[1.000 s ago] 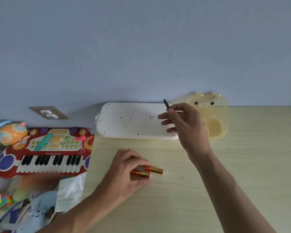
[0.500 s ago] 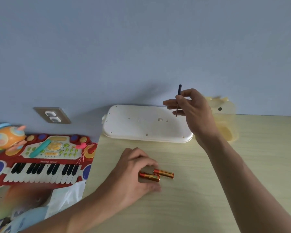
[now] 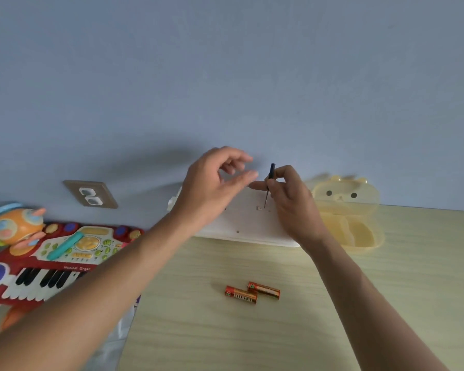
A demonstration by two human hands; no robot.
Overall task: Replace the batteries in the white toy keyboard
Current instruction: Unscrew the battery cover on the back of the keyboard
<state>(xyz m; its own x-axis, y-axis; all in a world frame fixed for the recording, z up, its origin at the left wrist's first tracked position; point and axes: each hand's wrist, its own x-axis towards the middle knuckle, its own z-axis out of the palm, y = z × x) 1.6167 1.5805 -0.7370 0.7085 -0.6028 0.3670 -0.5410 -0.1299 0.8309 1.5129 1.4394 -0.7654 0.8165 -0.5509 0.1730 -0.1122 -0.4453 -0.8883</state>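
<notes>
Toy keyboard (image 3: 248, 226) lies face down at the back of the surface (image 3: 332, 303), against the wall. Lidded box (image 3: 348, 218) just right of it. Two batteries (image 3: 252, 292) side by side, touching, in front of it, nearer me. My left hand (image 3: 214, 183) and right hand (image 3: 292, 202) above it, screwdriver (image 3: 269, 184) upright in the right. Another toy organ (image 3: 51, 261) off the surface's left edge, wall socket (image 3: 90, 194) behind it.
</notes>
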